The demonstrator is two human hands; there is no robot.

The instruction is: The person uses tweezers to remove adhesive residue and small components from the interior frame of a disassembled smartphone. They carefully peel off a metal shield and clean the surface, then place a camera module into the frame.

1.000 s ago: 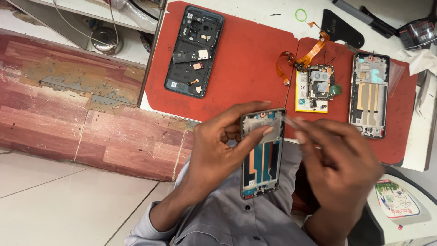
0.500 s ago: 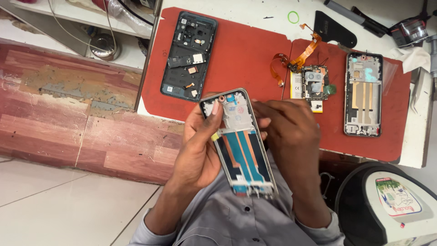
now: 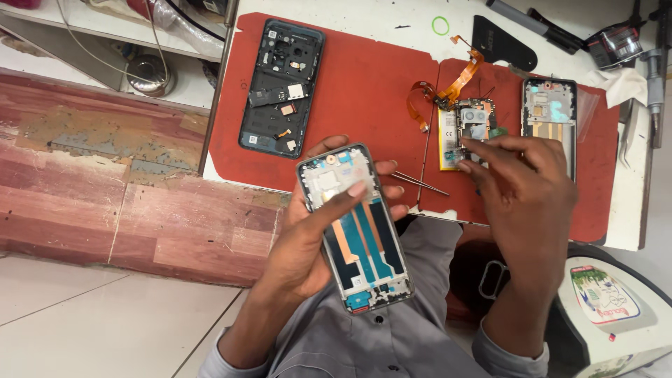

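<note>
My left hand (image 3: 308, 238) grips a bare phone frame (image 3: 357, 231) over my lap, its inner side up, with copper and blue strips showing; my thumb lies across its upper part. My right hand (image 3: 521, 192) has reached onto the red mat (image 3: 364, 91), fingertips pinched at a small circuit board (image 3: 470, 126) that lies on a yellow-edged battery. Whether the fingers hold a part I cannot tell. An orange flex cable (image 3: 448, 87) curls off the board.
A dark phone back shell (image 3: 280, 87) lies at the mat's left, a second silver frame (image 3: 549, 115) at its right. Thin tweezers (image 3: 420, 183) rest near the mat's front edge. Tools and a crumpled tissue (image 3: 616, 84) sit at far right; a white machine (image 3: 616, 315) stands beside my knee.
My right hand left the held frame and moved up and right to the circuit board on the mat. The left hand lowered the frame slightly and keeps it alone.
</note>
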